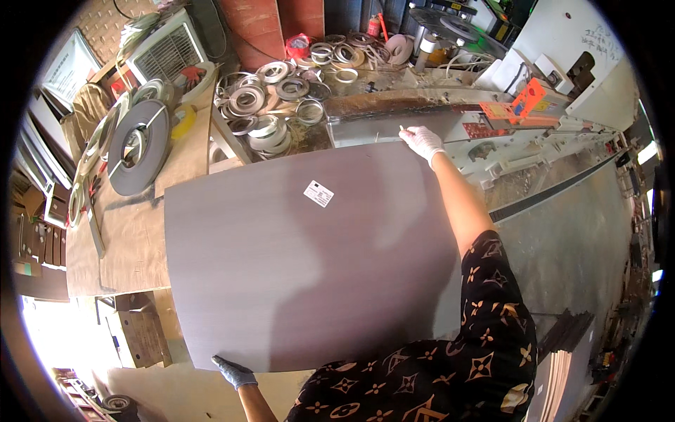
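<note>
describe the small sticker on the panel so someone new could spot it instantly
Start at the big grey-brown wood-grain panel that fills the middle of the view, held at its near edge by the left hand and at its far corner by the right hand. The sticker sits on its upper middle, a small white tilted rectangle with dark print. It is the only mark on the otherwise plain face.

Woodworking shop — panel-edging area. Evidence: coils of edge banding (281, 98) heaped on a dusty plywood bench (133, 232), a large grey banding roll (138, 146), a long edging machine (506, 119) — and stacked boards (555, 373) on the floor.
</note>
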### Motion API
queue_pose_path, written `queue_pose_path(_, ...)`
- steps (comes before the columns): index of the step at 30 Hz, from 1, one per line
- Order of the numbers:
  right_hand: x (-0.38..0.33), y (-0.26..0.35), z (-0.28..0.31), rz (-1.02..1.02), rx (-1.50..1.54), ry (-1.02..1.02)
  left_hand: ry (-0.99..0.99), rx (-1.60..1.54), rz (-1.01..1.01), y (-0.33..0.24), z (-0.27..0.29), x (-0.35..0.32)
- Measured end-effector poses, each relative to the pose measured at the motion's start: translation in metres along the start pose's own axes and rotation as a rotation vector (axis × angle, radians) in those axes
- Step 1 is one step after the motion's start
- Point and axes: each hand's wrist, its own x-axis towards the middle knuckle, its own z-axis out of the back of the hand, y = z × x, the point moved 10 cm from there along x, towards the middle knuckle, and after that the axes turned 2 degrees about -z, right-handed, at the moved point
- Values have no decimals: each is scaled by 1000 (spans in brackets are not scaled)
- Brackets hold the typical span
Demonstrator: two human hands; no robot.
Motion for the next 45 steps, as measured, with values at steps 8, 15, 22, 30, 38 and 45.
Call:
queue_pose_path(8, 33, 3, -38, 92, -6, 179, 37, 5, 34, 1, -5, -4)
queue_pose_path(15, 60, -28, -41, 4, 808, -50, 34, -7, 26, 2, -8, -1)
queue_pose_path(22, -2, 83, -40, 402, 318, 12, 1, -15, -9, 4, 4, 5)
queue_pose_path(30, 8, 72, -41, 224, 349, -134, 13, -16, 3, 3, -1, 0)
queue_pose_path(38, 13, 19, -14, 53, 1614, -311, -346, 464, -511, -94, 11, -11)
queue_pose_path(45, 0, -240, 16, -580, 939, -868, -102, 1389, -542, -145, -46, 31)
